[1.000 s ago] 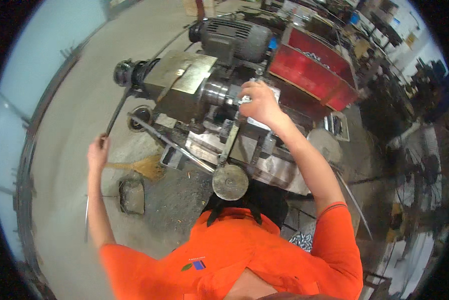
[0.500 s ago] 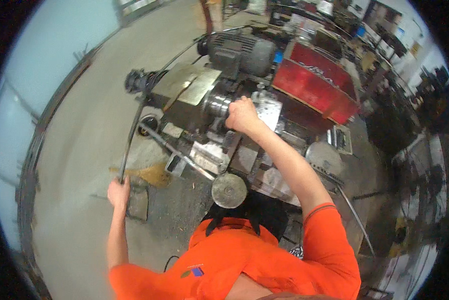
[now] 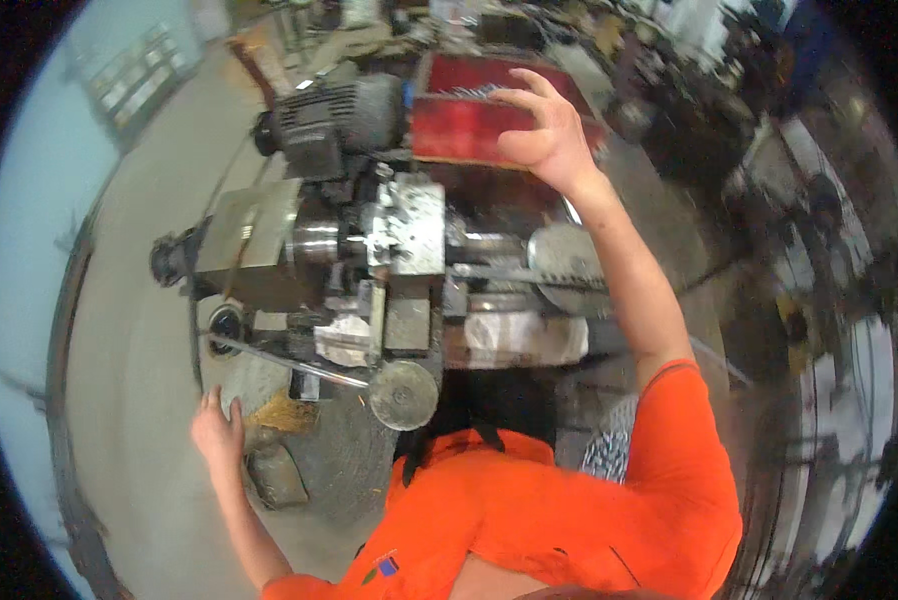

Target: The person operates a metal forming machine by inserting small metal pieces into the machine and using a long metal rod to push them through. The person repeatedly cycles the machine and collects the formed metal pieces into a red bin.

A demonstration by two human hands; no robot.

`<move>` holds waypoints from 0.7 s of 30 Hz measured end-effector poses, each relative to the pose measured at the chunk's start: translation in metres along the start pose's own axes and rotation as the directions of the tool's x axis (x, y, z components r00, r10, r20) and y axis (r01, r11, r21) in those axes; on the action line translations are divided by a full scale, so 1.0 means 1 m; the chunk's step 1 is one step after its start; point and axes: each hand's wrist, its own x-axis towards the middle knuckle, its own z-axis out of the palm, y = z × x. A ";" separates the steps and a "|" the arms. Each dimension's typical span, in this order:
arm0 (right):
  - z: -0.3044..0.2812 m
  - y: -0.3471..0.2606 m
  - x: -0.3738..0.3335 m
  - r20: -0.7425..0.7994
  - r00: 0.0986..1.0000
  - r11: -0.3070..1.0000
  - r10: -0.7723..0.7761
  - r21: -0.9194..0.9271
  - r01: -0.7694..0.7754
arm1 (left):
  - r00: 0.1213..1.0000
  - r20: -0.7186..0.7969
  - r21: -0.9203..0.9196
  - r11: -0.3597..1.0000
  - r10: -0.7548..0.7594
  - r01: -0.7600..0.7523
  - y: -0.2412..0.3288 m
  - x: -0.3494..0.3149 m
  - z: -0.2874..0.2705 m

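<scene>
My left hand (image 3: pixel 217 428) is open beside the lower end of a long dark lever (image 3: pixel 197 335) at the left of a small lathe. Its thumb and fingers are apart; blur hides whether a fingertip touches the lever. My right hand (image 3: pixel 552 138) is raised over a red metal box (image 3: pixel 459 142) behind the lathe. The fingers are spread and curved, and no object shows between them. A shiny round chuck (image 3: pixel 317 241) faces a metal cross-slide block (image 3: pixel 419 225) on the lathe. Small metal pieces in the box are blurred.
An electric motor (image 3: pixel 341 118) stands behind the lathe. In front, a round handwheel (image 3: pixel 403 396) and a slanting metal bar (image 3: pixel 289 362) stick out toward me. A round plate (image 3: pixel 563 252) lies at right. A brush (image 3: pixel 284 412) and a dustpan-like piece (image 3: pixel 277 475) lie on the floor.
My right hand has left the chuck area and moved back and right to the red box, its fingers opening. My left hand has let go of the lever. The view has turned.
</scene>
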 end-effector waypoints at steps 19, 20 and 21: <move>-0.135 0.009 -0.561 0.526 -0.039 0.472 0.850 -0.792 -0.387 | 0.929 0.362 -0.500 0.858 0.081 0.121 0.099 0.068 0.126; -0.134 0.008 -0.561 0.552 -0.106 0.493 0.827 -0.803 -0.336 | 0.927 0.372 -0.526 0.836 0.058 0.159 0.093 0.067 0.132; -0.132 0.008 -0.559 0.572 -0.173 0.516 0.802 -0.809 -0.283 | 0.937 0.345 -0.551 0.821 0.063 0.147 0.077 0.066 0.146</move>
